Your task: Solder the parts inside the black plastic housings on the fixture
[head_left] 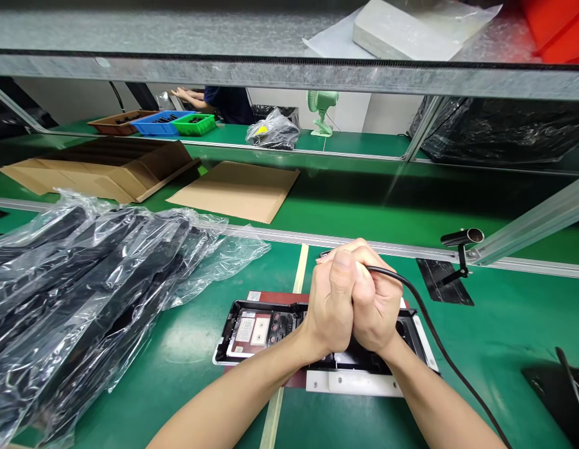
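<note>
My left hand (334, 299) and my right hand (378, 302) are closed into fists and pressed together. A black cable (425, 305) comes out from between them, near the right fingers, and curves down to the lower right. What lies inside the left fist is hidden. A small dark piece (324, 254) shows just beyond the left fingers; I cannot tell what it is. Below both hands lies a long black plastic housing (299, 305), open side up, with labels and parts inside. My hands and forearms cover its middle. A white block with screws (355, 381) borders its near side.
Clear-bagged black parts (130, 268) cover the left side. Behind are a flat cardboard sheet (238, 187) and an open carton (107, 168). A black cylindrical holder (462, 240) stands right, near a frame post. A metal shelf (224, 68) spans overhead. Another person (228, 105) works far behind.
</note>
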Available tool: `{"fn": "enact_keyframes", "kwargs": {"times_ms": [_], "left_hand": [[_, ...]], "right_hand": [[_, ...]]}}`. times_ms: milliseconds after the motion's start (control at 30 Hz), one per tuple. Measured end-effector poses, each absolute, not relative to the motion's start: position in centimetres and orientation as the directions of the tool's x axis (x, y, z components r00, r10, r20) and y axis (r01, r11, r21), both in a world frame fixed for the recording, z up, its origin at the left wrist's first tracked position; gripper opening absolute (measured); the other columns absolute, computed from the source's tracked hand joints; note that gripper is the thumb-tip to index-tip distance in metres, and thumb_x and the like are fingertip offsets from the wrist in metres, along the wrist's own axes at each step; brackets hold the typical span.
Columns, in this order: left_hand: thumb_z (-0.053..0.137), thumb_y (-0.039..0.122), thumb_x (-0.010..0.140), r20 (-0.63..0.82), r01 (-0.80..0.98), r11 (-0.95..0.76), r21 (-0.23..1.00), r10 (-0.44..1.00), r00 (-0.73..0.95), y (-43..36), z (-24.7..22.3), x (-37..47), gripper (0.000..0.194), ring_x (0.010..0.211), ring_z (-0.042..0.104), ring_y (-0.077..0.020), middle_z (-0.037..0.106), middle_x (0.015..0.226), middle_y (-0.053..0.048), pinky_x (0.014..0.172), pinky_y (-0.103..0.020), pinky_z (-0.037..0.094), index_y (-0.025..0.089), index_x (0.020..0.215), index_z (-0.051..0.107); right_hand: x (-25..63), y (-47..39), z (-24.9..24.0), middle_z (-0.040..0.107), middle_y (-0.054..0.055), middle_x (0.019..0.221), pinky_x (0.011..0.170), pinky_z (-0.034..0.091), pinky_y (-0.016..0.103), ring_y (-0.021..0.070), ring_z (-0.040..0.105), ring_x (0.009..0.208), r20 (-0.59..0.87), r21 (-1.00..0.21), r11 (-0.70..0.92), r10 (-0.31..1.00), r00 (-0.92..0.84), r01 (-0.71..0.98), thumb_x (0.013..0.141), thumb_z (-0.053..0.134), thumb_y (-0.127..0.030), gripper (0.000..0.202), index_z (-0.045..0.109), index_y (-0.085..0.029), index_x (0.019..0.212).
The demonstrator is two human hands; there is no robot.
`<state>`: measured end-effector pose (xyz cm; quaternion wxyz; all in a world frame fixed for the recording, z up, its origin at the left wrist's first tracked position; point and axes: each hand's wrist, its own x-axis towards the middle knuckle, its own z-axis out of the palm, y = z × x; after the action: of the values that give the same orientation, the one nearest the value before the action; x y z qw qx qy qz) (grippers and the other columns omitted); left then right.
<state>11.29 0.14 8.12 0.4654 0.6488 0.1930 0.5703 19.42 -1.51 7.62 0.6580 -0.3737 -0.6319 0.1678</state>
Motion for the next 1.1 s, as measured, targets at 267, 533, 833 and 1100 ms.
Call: {"fn": "enact_keyframes", "kwargs": {"times_ms": [267,533,833,1100], "left_hand": [[0.025,0.046,0.110,0.557,-0.293,-0.483,0.825,0.783,0.278,0.07,7.94,11.21,0.054,0.075,0.049,-0.0153,0.052,0.076,-0.002,0.075,-0.030,0.049,0.021,0.069,0.049],[0.025,0.046,0.110,0.551,-0.291,-0.477,0.829,0.787,0.279,0.03,7.75,11.21,0.054,0.077,0.050,-0.0168,0.054,0.079,-0.004,0.076,-0.032,0.050,0.021,0.070,0.051],[0.024,0.047,0.109,0.552,-0.260,-0.492,0.831,0.785,0.280,-0.01,7.83,11.18,0.053,0.069,0.046,-0.0161,0.048,0.072,-0.003,0.070,-0.031,0.049,0.022,0.068,0.045],[0.024,0.048,0.109,0.566,-0.254,-0.508,0.823,0.772,0.290,0.07,8.00,11.12,0.054,0.069,0.047,-0.0161,0.048,0.071,-0.003,0.069,-0.032,0.049,0.021,0.068,0.045]], "right_hand": [[19.41,-1.66,7.76,0.066,0.005,0.085,0.072,0.052,0.035,0.0187,0.065,0.086,0.715,-0.693,0.674,0.686,0.131,0.255,0.101,0.043,-0.024,0.029,0.063,-0.021,0.080],[19.36,-1.49,7.66,0.066,0.005,0.085,0.073,0.052,0.035,0.0185,0.065,0.087,0.709,-0.700,0.669,0.691,0.139,0.250,0.101,0.044,-0.022,0.028,0.063,-0.021,0.080],[19.33,-1.66,7.75,0.066,0.005,0.084,0.073,0.053,0.034,0.0182,0.065,0.086,0.706,-0.705,0.665,0.693,0.149,0.245,0.101,0.045,-0.022,0.028,0.064,-0.021,0.080],[19.33,-1.63,7.73,0.066,0.005,0.082,0.073,0.052,0.035,0.0181,0.064,0.084,0.702,-0.708,0.661,0.696,0.149,0.249,0.100,0.045,-0.021,0.030,0.064,-0.020,0.078]]}}
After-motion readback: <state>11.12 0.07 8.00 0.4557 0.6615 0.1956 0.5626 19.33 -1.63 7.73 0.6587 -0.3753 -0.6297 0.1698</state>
